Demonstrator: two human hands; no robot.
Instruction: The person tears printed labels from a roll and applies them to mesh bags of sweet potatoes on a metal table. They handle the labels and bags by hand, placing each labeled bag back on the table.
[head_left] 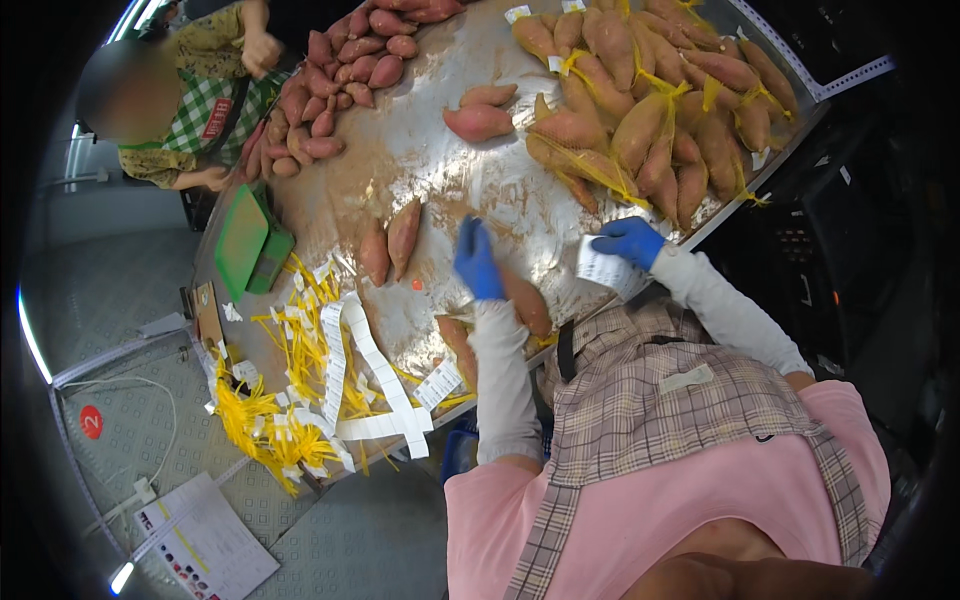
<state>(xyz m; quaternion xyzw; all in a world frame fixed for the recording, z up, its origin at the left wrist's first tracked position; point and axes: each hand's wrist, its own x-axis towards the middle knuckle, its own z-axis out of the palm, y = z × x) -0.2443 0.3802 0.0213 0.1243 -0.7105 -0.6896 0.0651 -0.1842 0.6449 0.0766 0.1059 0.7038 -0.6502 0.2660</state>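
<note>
Over the near middle of the metal table, my left hand (477, 262), in a blue glove, has its fingers drawn together. Anything between them is too small to make out. A sweet potato (527, 303) lies just beside and partly behind this hand, and another sweet potato (456, 345) rests near the sleeve. My right hand (630, 243), also gloved in blue, grips a folded strip of white labels (603, 264) at the table's near edge. Two sweet potatoes (403, 238) lie side by side to the left of my left hand.
Yellow net bags of sweet potatoes (640, 120) pile up at the far right. Loose sweet potatoes (350, 60) heap at the far left, near another person (205, 100). A green container (250, 240), yellow netting (255, 425) and a long label strip (375, 370) occupy the left side.
</note>
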